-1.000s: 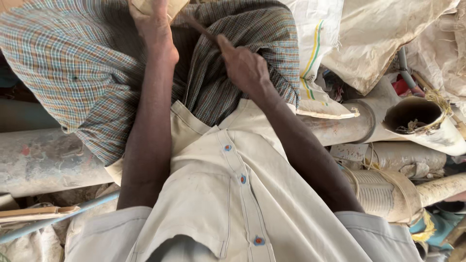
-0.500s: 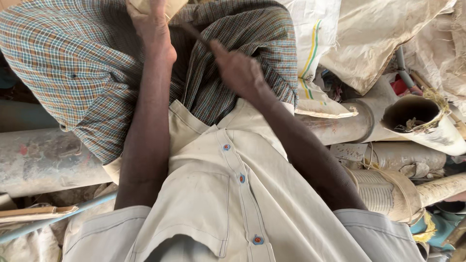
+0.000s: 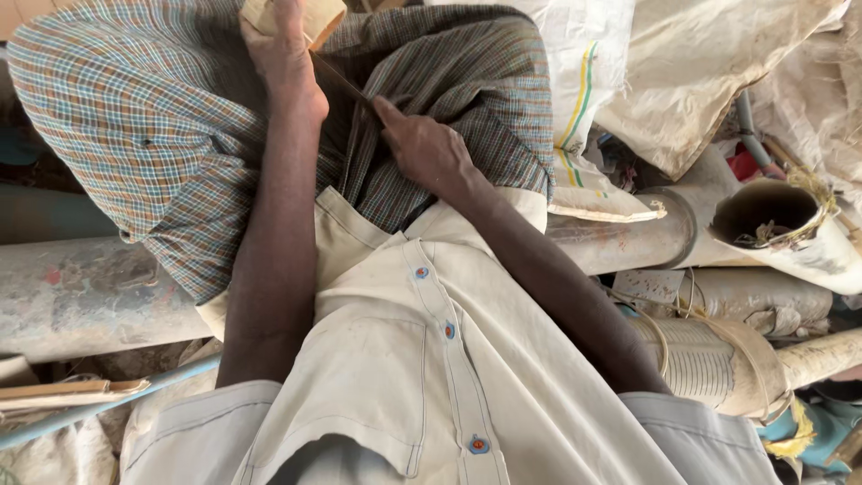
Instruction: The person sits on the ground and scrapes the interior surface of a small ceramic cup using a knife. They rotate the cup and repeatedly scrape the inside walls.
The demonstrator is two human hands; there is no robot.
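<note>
so, left hand (image 3: 285, 54) was closed around a pale curved wooden piece (image 3: 314, 20) at the top edge, over the checked cloth (image 3: 135, 135) on the lap. right hand (image 3: 426, 148) sat just right of that piece, fingers pinched shut on a thin dark blade-like tool (image 3: 339, 79) whose tip met the wood. step looked like shaving or trimming the piece. next stroke would call for a firm brace from the left hand and a shallow angle, edge kept off the thumb. grey pipes (image 3: 90, 296) lay below the cloth.
</note>
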